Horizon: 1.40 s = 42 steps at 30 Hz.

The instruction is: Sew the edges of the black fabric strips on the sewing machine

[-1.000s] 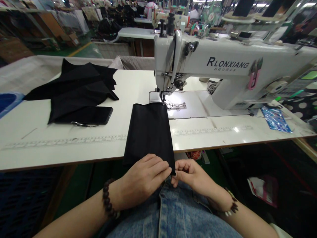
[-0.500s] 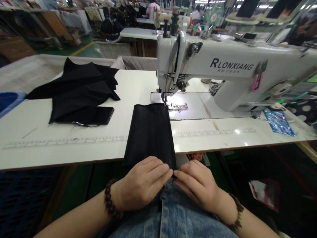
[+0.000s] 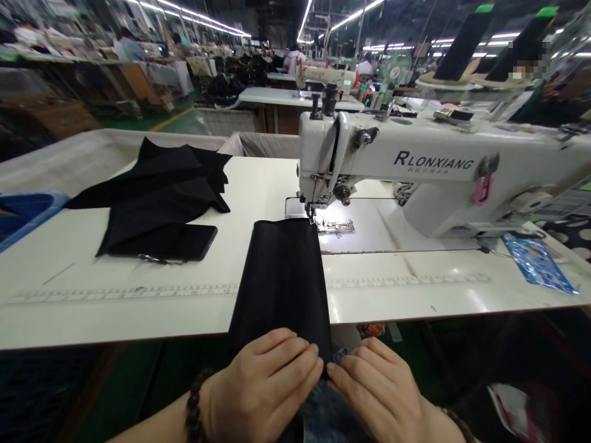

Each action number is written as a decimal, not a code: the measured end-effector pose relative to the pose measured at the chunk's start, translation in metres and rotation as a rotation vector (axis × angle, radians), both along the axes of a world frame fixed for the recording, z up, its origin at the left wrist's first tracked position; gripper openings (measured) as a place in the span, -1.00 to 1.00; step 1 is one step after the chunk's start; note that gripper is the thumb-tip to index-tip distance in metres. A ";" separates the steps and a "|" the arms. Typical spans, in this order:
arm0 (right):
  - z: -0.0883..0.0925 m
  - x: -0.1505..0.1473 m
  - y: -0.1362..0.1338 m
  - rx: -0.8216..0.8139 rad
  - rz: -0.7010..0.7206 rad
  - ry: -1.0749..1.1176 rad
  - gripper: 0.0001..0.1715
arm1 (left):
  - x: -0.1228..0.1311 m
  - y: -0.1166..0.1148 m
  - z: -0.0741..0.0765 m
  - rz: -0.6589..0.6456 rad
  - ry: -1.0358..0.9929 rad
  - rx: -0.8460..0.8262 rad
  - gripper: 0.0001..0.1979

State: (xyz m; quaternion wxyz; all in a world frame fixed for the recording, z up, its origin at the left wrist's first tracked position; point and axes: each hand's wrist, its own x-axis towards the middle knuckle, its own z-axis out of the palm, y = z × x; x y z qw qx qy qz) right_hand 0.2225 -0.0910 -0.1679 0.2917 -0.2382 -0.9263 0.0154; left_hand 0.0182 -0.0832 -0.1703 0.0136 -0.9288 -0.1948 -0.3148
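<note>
A black fabric piece (image 3: 282, 280) lies on the white sewing table (image 3: 115, 307), running from the needle of the white sewing machine (image 3: 429, 169) down over the front edge into my lap. My left hand (image 3: 261, 391) rests on its near end, fingers closed and pinching the fabric's lower right corner. My right hand (image 3: 383, 394) meets it fingertip to fingertip at that same corner, fingers curled on the hem. Both wrists wear bead bracelets.
A pile of black fabric pieces (image 3: 157, 187) lies at the left of the table with a dark phone (image 3: 178, 242) on its near edge. A blue bin (image 3: 21, 209) sits far left, a blue packet (image 3: 538, 266) right. Other workstations and people fill the background.
The camera has tilted upward, so hands and table sit lower in the picture. My right hand has turned flatter and closed up against the left at the fabric corner.
</note>
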 end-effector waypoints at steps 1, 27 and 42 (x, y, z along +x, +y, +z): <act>-0.002 0.000 0.002 0.009 -0.001 -0.011 -0.74 | 0.000 0.002 -0.001 0.000 0.010 -0.006 -0.66; -0.018 -0.014 0.127 -0.017 0.006 -0.291 -0.63 | -0.001 0.116 -0.009 0.019 0.379 -0.066 -0.76; -0.029 -0.017 0.176 0.014 -0.128 -0.257 -0.59 | -0.016 0.176 -0.016 0.029 0.518 0.064 -0.77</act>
